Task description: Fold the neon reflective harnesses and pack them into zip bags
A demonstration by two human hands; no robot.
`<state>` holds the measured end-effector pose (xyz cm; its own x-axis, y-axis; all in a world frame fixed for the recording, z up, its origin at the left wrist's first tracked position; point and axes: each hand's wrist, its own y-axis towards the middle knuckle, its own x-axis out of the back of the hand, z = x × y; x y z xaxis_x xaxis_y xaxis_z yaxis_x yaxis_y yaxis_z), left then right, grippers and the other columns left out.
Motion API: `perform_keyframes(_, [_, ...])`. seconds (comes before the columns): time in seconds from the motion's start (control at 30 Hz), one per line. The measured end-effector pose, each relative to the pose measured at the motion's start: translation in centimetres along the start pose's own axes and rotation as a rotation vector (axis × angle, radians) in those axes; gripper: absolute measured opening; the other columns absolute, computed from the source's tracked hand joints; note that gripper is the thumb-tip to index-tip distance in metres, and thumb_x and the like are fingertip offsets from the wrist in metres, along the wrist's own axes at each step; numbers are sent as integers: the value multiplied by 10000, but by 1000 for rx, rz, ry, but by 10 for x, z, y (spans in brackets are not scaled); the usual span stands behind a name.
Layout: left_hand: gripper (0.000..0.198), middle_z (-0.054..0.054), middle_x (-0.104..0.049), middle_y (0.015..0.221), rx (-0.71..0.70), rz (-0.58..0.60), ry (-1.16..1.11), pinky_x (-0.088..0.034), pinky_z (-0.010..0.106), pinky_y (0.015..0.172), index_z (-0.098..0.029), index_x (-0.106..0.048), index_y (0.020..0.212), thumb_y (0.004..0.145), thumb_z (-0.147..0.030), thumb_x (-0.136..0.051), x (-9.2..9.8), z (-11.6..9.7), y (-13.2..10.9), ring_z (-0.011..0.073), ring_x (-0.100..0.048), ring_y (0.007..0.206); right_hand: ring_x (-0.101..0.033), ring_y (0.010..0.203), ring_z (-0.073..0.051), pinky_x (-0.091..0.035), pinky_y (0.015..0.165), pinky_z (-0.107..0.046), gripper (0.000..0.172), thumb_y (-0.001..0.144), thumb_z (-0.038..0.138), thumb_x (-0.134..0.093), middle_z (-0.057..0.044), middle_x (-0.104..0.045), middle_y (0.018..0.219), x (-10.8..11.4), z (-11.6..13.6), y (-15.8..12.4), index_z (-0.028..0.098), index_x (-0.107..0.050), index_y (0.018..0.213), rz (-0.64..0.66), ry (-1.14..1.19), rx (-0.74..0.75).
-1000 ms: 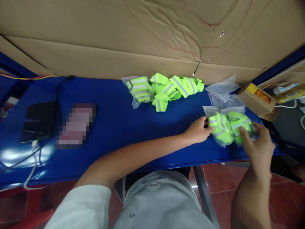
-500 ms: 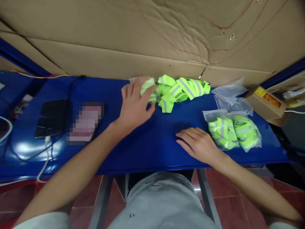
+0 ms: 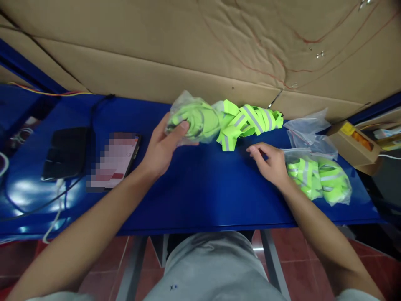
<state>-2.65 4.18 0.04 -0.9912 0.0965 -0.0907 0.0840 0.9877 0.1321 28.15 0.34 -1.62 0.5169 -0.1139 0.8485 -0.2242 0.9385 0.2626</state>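
My left hand [image 3: 163, 146] grips a clear plastic bag [image 3: 197, 119] packed with coiled neon-yellow reflective strap, its thumb lying across the near side. Against the bag's right side, a loose heap of neon-yellow strap with grey reflective stripes [image 3: 250, 119] lies along the back of the blue table [image 3: 203, 188]. My right hand [image 3: 269, 163] is just in front of that heap, fingers loosely curled and a gap by the thumb, with nothing visible in it. Beside its wrist lie two filled bags of strap, one [image 3: 305, 177] nearer the hand and another [image 3: 335, 182] to its right.
Flat clear bags [image 3: 308, 127] lie at the back right, next to a small cardboard box [image 3: 354, 144]. On the left are a phone [image 3: 114, 161] and a black device [image 3: 65, 152] with a white cable. A cardboard panel [image 3: 140, 54] rises behind the table.
My left hand has taken hold of the bag of strap, now raised and plainly seen. My right hand has risen off the table, moved slightly forward and right, and curled its fingers.
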Motion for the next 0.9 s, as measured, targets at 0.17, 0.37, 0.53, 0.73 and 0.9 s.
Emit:
perform_keyframes(0.17, [393, 85, -784, 1160, 271, 138, -376, -666, 411, 755, -254, -745, 1150, 974, -553, -562, -12, -10, -16, 329, -742, 1106, -685, 733, -140, -579, 650, -279, 393, 985, 575, -664, -19, -742, 950, -16, 48, 2, 230, -657, 1173, 53, 769, -86])
perform_keyframes(0.37, [354, 62, -802, 978, 393, 45, -370, -662, 408, 801, -231, -759, 1094, 954, -510, -591, -4, 6, -4, 328, -756, 1075, -699, 704, -134, -598, 592, -258, 302, 925, 476, -782, -6, -736, 834, -25, 49, -3, 213, -714, 1057, 97, 1146, -356])
perform_keyframes(0.53, [383, 62, -796, 981, 464, 61, -356, -658, 413, 786, -227, -746, 1099, 924, -545, -623, -2, 15, -2, 344, -743, 1105, -724, 754, -130, -629, 603, -232, 352, 872, 468, -841, -24, -758, 877, -25, 44, -1, 192, -745, 1068, 218, 1319, -474])
perform_keyframes(0.73, [395, 44, -793, 1019, 415, -73, -284, -640, 405, 773, -211, -733, 1055, 833, -537, -740, -3, 23, -1, 339, -710, 1116, -715, 727, -133, -605, 530, -224, 332, 849, 476, -850, -35, -767, 913, -28, 48, -3, 186, -749, 975, 266, 1305, -479])
perform_keyframes(0.9, [446, 50, -764, 1156, 344, -123, -89, -592, 465, 939, -218, -668, 1155, 917, -595, -665, -4, 30, -3, 324, -653, 1206, -679, 647, -117, -579, 492, -213, 373, 858, 518, -819, -7, -689, 763, -36, 46, -3, 170, -686, 843, 314, 1279, -521])
